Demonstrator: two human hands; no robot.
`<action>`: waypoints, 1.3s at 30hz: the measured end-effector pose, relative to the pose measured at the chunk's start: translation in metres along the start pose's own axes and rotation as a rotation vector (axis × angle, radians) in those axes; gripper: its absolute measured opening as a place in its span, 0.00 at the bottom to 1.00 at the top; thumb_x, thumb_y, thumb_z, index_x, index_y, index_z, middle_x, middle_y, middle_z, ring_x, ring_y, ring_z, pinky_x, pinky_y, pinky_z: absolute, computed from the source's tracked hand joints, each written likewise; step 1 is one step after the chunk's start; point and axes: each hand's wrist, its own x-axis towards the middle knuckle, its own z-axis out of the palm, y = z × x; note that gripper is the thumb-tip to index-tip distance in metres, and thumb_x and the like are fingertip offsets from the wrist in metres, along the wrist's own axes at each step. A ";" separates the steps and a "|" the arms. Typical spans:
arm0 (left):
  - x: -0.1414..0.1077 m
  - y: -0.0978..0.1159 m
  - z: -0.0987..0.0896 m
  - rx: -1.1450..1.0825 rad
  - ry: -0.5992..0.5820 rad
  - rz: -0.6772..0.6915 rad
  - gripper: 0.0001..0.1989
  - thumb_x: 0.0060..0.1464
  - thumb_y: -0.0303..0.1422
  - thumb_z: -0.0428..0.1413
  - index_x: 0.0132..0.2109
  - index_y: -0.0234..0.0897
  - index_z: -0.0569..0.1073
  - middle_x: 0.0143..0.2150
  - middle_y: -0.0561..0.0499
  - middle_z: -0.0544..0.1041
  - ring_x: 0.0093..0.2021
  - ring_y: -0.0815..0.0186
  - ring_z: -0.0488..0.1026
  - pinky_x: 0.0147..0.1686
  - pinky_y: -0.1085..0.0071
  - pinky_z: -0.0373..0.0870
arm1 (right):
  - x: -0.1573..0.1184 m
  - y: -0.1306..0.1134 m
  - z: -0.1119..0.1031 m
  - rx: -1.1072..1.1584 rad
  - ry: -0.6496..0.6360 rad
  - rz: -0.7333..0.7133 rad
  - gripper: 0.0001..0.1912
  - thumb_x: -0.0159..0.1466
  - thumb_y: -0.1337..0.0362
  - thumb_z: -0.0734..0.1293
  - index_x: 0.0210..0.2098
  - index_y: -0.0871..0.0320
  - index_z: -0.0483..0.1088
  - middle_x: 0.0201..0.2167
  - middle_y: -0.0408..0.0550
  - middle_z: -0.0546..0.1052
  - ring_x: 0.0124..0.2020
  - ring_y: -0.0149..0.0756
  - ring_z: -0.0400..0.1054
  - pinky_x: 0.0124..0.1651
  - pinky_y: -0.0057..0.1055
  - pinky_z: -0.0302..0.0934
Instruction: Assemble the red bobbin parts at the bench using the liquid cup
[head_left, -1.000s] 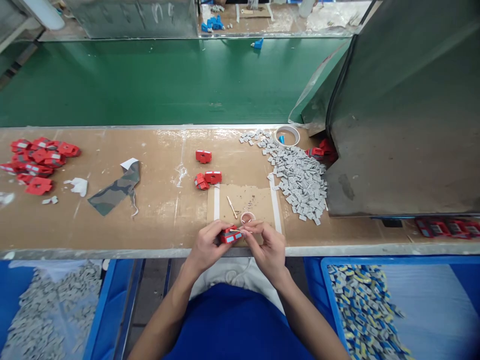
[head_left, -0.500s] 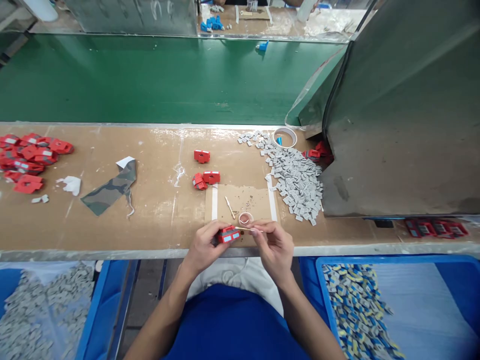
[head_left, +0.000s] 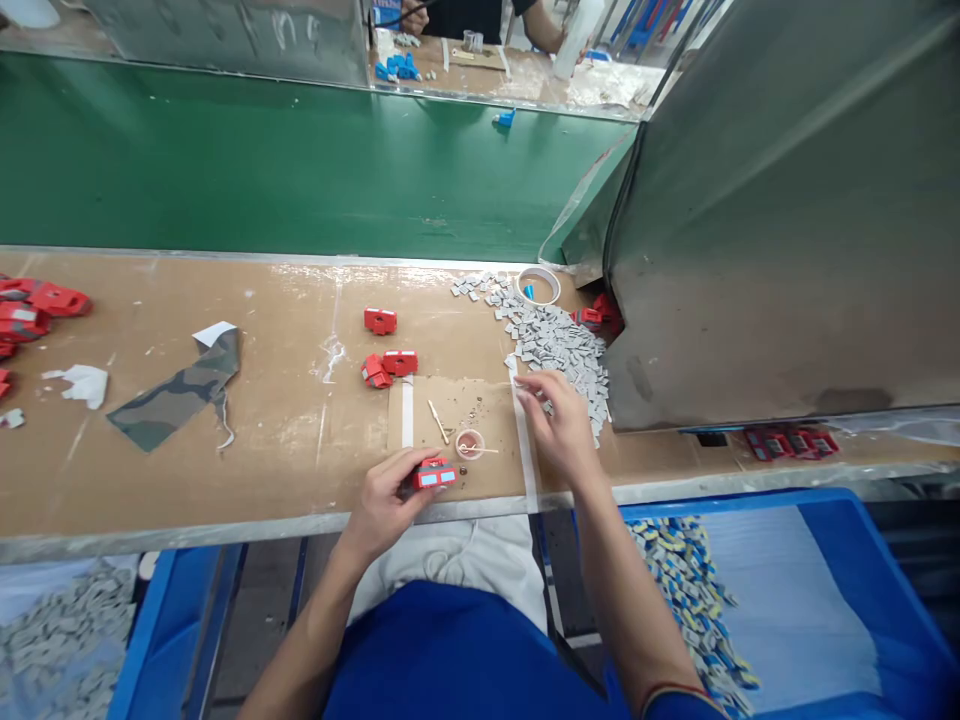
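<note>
Cardboard [head_left: 292, 470], brown and scuffed; a smaller sheet [head_left: 495, 405] is held down by 2 white tape strips [head_left: 526, 455]. Flat grey tiles [head_left: 559, 340] are heaped at right beside a smooth tape ring [head_left: 557, 287]. A thin pale stick [head_left: 489, 450] is laid across a round cup [head_left: 470, 440]; a 2nd stick [head_left: 439, 421] is seen on the sheet. 3 blocky red pieces [head_left: 400, 362] are grouped farther out. A similar red block [head_left: 434, 474], with pale rectangular panels, is gripped between thumb and fingers of the left hand [head_left: 386, 500], just beside the cup. The right hand [head_left: 561, 425] is held at the left edge of the tile heap, fingers half curled, thumb close to the fingertips; whether a tile is pinched cannot be told.
</note>
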 end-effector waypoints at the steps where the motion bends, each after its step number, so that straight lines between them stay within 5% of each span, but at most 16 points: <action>1: -0.001 -0.001 0.000 -0.004 0.003 -0.002 0.14 0.61 0.32 0.62 0.53 0.36 0.79 0.44 0.43 0.84 0.41 0.60 0.81 0.42 0.69 0.78 | 0.012 0.008 -0.003 -0.068 -0.031 0.008 0.10 0.73 0.63 0.62 0.48 0.56 0.75 0.44 0.52 0.77 0.42 0.42 0.72 0.47 0.38 0.67; 7: -0.002 0.000 -0.002 -0.041 0.016 -0.042 0.15 0.60 0.33 0.63 0.53 0.36 0.80 0.45 0.42 0.84 0.40 0.60 0.82 0.39 0.70 0.78 | 0.067 0.029 0.009 -0.508 -0.348 0.040 0.09 0.69 0.71 0.64 0.42 0.61 0.77 0.41 0.57 0.77 0.42 0.46 0.73 0.46 0.36 0.64; 12: -0.004 -0.001 -0.004 -0.132 0.002 -0.021 0.20 0.61 0.37 0.63 0.59 0.37 0.78 0.47 0.42 0.84 0.43 0.59 0.81 0.44 0.68 0.78 | 0.076 0.023 0.004 -0.518 -0.358 0.017 0.11 0.67 0.75 0.62 0.38 0.62 0.77 0.39 0.58 0.78 0.40 0.44 0.73 0.46 0.36 0.64; 18: -0.012 -0.009 -0.002 -0.247 -0.098 -0.127 0.27 0.60 0.40 0.64 0.64 0.38 0.74 0.48 0.42 0.84 0.45 0.59 0.81 0.46 0.67 0.77 | 0.007 -0.003 -0.032 0.131 -0.021 0.083 0.08 0.72 0.62 0.64 0.41 0.55 0.75 0.32 0.46 0.76 0.31 0.35 0.72 0.36 0.31 0.67; 22: -0.012 -0.008 -0.001 -0.379 -0.173 -0.123 0.22 0.58 0.38 0.66 0.58 0.36 0.77 0.46 0.42 0.84 0.45 0.58 0.82 0.44 0.68 0.77 | -0.056 -0.033 -0.027 0.343 0.096 0.209 0.06 0.69 0.60 0.69 0.39 0.54 0.77 0.41 0.49 0.75 0.36 0.34 0.72 0.38 0.31 0.68; 28: -0.007 -0.003 -0.006 -0.358 -0.186 -0.018 0.18 0.59 0.36 0.66 0.55 0.38 0.80 0.46 0.42 0.84 0.45 0.59 0.82 0.44 0.67 0.76 | -0.089 -0.068 0.003 0.634 0.007 0.402 0.08 0.70 0.58 0.69 0.41 0.54 0.77 0.33 0.45 0.74 0.31 0.32 0.69 0.34 0.28 0.65; 35: -0.005 0.000 -0.009 -0.313 -0.233 0.094 0.18 0.62 0.35 0.63 0.58 0.39 0.79 0.43 0.43 0.85 0.42 0.60 0.81 0.45 0.66 0.76 | -0.087 -0.067 0.004 0.613 -0.154 0.345 0.10 0.71 0.60 0.67 0.47 0.48 0.81 0.35 0.46 0.68 0.36 0.33 0.67 0.38 0.28 0.63; 39: -0.010 -0.001 -0.008 -0.309 -0.238 0.004 0.20 0.59 0.36 0.65 0.58 0.39 0.79 0.44 0.43 0.85 0.43 0.60 0.82 0.46 0.66 0.76 | -0.085 -0.070 0.002 0.551 -0.223 0.294 0.12 0.71 0.61 0.67 0.50 0.46 0.81 0.37 0.47 0.70 0.37 0.33 0.67 0.37 0.28 0.63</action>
